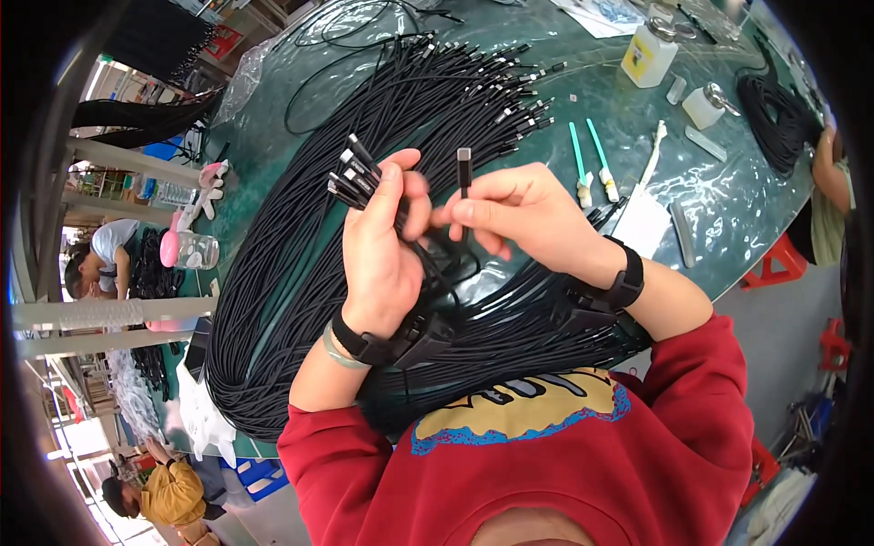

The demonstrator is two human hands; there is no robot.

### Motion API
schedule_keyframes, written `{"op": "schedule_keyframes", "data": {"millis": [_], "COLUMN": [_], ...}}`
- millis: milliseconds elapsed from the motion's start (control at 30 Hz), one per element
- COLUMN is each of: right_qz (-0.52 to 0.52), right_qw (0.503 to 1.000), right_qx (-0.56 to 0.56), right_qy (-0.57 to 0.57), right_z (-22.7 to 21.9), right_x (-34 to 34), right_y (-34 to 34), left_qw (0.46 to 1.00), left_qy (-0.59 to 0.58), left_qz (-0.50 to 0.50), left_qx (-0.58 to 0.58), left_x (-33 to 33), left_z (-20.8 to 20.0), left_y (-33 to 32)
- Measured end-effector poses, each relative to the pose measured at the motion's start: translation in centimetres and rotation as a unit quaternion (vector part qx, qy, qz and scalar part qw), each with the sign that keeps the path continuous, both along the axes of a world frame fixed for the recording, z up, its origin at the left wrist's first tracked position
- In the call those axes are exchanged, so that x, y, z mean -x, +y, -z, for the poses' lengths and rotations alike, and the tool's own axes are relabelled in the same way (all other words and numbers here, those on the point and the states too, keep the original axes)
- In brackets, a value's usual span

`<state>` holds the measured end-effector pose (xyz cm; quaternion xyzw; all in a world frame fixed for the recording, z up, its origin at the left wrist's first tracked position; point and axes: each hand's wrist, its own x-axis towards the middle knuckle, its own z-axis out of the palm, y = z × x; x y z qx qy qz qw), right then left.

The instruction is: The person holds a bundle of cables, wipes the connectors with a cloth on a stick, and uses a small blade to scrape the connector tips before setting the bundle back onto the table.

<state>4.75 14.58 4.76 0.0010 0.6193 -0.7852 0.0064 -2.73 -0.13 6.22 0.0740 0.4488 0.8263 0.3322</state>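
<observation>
My left hand (382, 246) is closed round a small bunch of black cables (357, 175), whose metal-tipped connectors stick up above the thumb. Between its thumb and fingers my right hand (533, 214) pinches a single cable just below its connector (464, 168), which stands upright beside the bunch. The fingertips of both hands come close together and are slightly blurred. A large bundle of black cables (259, 264) curves across the table under and around my hands. Its many connector ends fan out at the far side.
On the green-covered table (583, 86) stand a bottle with a yellow label (650, 55) and a smaller jar (706, 107). Two turquoise-handled brushes (579, 155) lie right of my hand. Another cable coil (774, 118) lies far right, near a co-worker's arm (830, 168). Other people sit at left.
</observation>
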Motion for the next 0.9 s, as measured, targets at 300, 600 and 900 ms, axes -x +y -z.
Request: {"op": "schedule_keyframes", "data": {"millis": [300,600,900], "right_qz": [-0.059,-0.137,-0.037], "right_qw": [0.995,0.986,0.999], "right_qx": [0.074,0.091,0.032], "right_qy": [-0.025,-0.027,0.018], "right_z": [1.0,1.8,2.8], "right_x": [0.6,1.0,0.8], "right_y": [-0.2,0.2,-0.5], "left_qw": [0.995,0.996,0.991], "left_qy": [0.022,0.022,0.064], "left_qz": [0.089,0.071,0.057], "left_qx": [0.05,0.051,0.102], "left_x": [0.3,0.4,-0.1], "left_z": [-0.1,0.4,0.6], "left_y": [-0.1,-0.5,-0.4]}}
